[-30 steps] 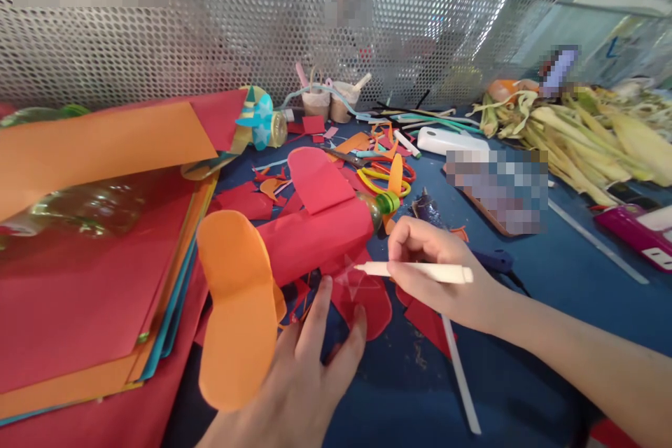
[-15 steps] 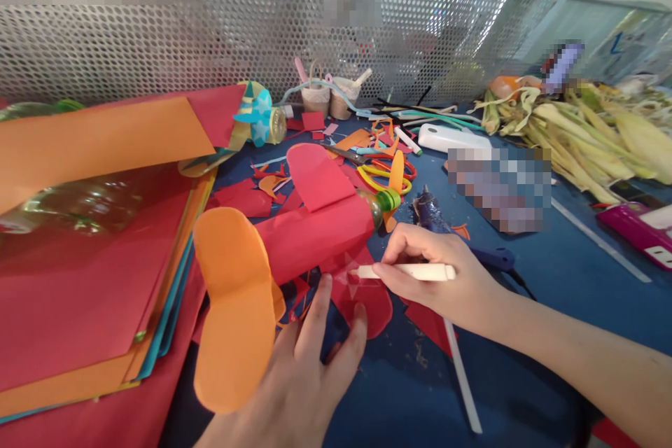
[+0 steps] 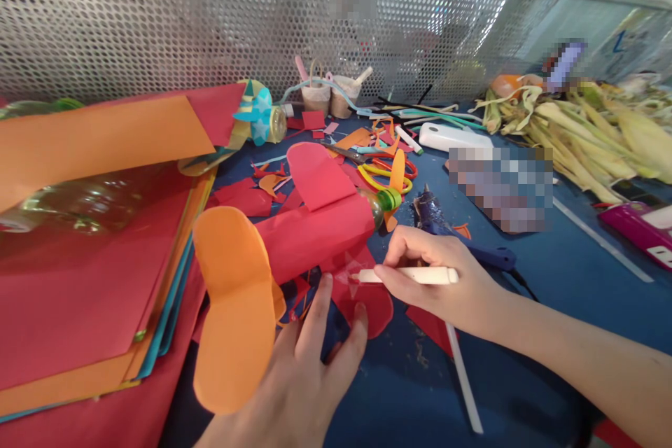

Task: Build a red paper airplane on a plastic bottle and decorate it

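A bottle wrapped in red paper [image 3: 315, 231], with red wings, an orange tail flap [image 3: 234, 304] and a green cap [image 3: 389, 199], lies on the blue table like a toy plane. My left hand [image 3: 304, 371] rests flat with fingers spread, pressing the near red wing [image 3: 367, 297] down. My right hand [image 3: 438, 276] pinches a white pen [image 3: 420, 275] whose tip touches a star shape on that wing.
A stack of red and orange paper sheets [image 3: 78, 280] fills the left. Scissors with yellow handles [image 3: 383, 178], paper scraps, small cups [image 3: 328, 101], a dark glue gun [image 3: 446, 227], a white stick [image 3: 462, 378] and corn husks [image 3: 582, 133] lie behind and right. A perforated metal wall [image 3: 210, 14] backs the table.
My right hand moved the pen slightly left, bringing its tip onto the star on the red wing. My left hand has barely shifted.
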Demonstrator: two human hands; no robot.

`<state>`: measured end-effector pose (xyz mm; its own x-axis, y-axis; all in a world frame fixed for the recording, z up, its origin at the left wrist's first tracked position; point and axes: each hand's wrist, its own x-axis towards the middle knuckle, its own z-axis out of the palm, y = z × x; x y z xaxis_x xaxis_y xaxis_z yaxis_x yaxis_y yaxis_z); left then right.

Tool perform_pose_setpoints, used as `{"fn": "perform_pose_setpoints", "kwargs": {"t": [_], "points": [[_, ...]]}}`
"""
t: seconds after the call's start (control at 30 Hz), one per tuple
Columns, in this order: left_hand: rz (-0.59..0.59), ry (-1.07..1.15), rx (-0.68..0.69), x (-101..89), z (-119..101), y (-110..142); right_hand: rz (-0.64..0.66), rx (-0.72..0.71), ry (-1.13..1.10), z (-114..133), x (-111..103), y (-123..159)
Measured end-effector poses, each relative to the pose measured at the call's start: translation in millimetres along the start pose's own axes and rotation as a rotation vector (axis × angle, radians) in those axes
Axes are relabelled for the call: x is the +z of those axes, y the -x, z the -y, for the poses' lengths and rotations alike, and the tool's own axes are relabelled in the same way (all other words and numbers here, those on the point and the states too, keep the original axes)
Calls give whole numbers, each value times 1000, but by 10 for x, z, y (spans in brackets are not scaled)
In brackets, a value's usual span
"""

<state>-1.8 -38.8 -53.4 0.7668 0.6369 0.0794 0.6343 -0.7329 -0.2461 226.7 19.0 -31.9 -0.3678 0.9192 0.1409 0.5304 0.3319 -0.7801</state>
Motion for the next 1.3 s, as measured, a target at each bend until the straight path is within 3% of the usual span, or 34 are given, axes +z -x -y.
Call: {"fn": "perform_pose_setpoints", "kwargs": {"t": [0.6,1.3], "points": [[-49,-41,22,-18,12,-36,0,11,-2,1,16,2],[22,-23,19,-37,15,-58,-4,8,-24,-12,15,12]]}}
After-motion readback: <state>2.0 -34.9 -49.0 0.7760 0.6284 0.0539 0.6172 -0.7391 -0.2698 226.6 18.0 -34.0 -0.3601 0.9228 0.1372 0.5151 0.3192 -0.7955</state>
